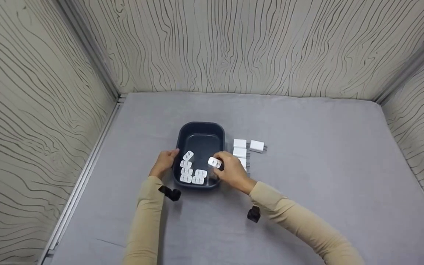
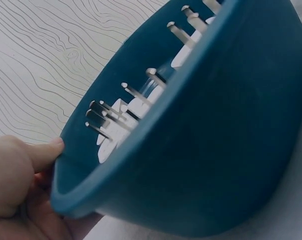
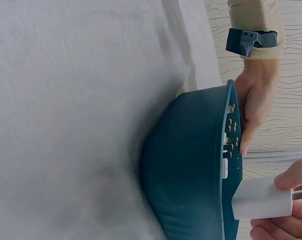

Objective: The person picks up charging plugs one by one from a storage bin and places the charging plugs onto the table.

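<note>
A dark blue-teal plastic tub stands on the grey cloth, with several white charger plugs inside, prongs up, near its front end. My left hand grips the tub's left rim, the thumb over the edge and the fingers beneath it outside. Above the tub's right side, my right hand pinches one white charger plug between thumb and fingers, its prongs facing up. The plugs in the tub also show past the rim in the left wrist view.
Just right of the tub, a column of white charger plugs lies on the cloth, partly hidden by my right hand. A separate plug lies beside the column's far end. Wood-grain patterned walls surround the table.
</note>
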`<state>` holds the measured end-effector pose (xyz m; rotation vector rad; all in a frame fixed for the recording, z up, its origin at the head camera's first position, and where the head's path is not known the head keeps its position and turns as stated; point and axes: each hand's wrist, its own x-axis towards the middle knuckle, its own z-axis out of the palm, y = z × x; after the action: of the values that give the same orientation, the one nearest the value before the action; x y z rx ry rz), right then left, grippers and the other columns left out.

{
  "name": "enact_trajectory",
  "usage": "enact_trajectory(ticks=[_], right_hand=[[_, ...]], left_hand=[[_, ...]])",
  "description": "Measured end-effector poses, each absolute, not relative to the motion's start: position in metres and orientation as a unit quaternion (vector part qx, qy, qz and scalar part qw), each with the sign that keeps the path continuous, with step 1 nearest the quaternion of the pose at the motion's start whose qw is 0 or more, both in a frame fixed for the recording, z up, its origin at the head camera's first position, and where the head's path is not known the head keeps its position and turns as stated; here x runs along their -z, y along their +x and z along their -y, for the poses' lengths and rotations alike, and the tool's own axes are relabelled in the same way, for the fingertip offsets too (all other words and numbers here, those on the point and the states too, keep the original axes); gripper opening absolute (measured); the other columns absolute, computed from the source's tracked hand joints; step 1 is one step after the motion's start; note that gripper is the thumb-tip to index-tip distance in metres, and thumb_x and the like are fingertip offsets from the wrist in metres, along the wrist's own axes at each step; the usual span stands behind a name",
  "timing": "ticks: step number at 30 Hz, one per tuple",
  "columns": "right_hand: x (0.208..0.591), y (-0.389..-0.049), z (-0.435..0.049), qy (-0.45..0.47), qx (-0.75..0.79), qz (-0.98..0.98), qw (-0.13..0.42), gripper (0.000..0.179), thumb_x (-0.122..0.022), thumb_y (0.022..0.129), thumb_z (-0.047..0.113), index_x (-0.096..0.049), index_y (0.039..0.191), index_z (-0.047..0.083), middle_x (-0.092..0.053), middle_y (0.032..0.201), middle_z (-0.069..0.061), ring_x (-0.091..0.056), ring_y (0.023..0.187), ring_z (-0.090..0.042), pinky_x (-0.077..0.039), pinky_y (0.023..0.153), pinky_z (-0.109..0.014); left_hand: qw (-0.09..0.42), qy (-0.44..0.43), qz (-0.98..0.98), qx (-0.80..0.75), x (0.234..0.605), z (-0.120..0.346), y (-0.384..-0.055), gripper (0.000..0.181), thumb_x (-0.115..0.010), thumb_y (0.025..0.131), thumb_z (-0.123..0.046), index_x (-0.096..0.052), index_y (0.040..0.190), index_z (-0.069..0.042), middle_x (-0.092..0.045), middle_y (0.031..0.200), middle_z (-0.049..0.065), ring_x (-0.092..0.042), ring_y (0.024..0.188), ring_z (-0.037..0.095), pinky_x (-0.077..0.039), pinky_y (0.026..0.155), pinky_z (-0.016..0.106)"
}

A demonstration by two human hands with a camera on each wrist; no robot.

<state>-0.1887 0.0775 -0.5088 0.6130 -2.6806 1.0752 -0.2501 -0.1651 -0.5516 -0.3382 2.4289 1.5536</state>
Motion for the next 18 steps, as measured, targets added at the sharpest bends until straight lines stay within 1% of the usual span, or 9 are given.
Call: enact_trajectory(ticks=[3, 9, 18], right_hand=[[0.508, -0.189, -0.08, 0.207, -0.367, 0.901, 0.101, 0.025, -0.073, 0.074, 0.002, -0.064, 0.097, 0.0, -0.068, 0.094, -0.013, -0.065, 0.086, -0.025, -0.052, 0.081, -0.039], [0.506, -0.19, -0.087, 0.195, -0.39, 0.894, 0.103, 0.024, -0.072, 0.076, 0.0, -0.064, 0.099, -0.002, -0.068, 0.095, -0.015, -0.065, 0.087, -0.026, -0.053, 0.08, -0.039], [0.508, -0.189, -0.097, 0.171, -0.401, 0.893, 0.109, 0.024, -0.071, 0.074, -0.002, -0.064, 0.097, -0.001, -0.067, 0.092, -0.015, -0.063, 0.084, -0.024, -0.052, 0.077, -0.038]], left_hand=[[0.122, -0.113, -0.83, -0.532, 0.553, 0.165, -0.25, 0.044, -0.049, 0.101, -0.025, -0.04, 0.06, -0.016, -0.039, 0.062, -0.005, -0.041, 0.064, 0.01, -0.035, 0.061, 0.022], [0.119, -0.104, -0.828, -0.537, 0.554, 0.166, -0.25, 0.046, -0.048, 0.101, -0.025, -0.04, 0.057, -0.016, -0.039, 0.056, -0.007, -0.04, 0.056, 0.008, -0.034, 0.055, 0.021], [0.115, -0.11, -0.819, -0.551, 0.552, 0.166, -0.249, 0.045, -0.048, 0.101, -0.024, -0.044, 0.057, -0.015, -0.043, 0.055, -0.008, -0.042, 0.054, 0.006, -0.036, 0.054, 0.02]])
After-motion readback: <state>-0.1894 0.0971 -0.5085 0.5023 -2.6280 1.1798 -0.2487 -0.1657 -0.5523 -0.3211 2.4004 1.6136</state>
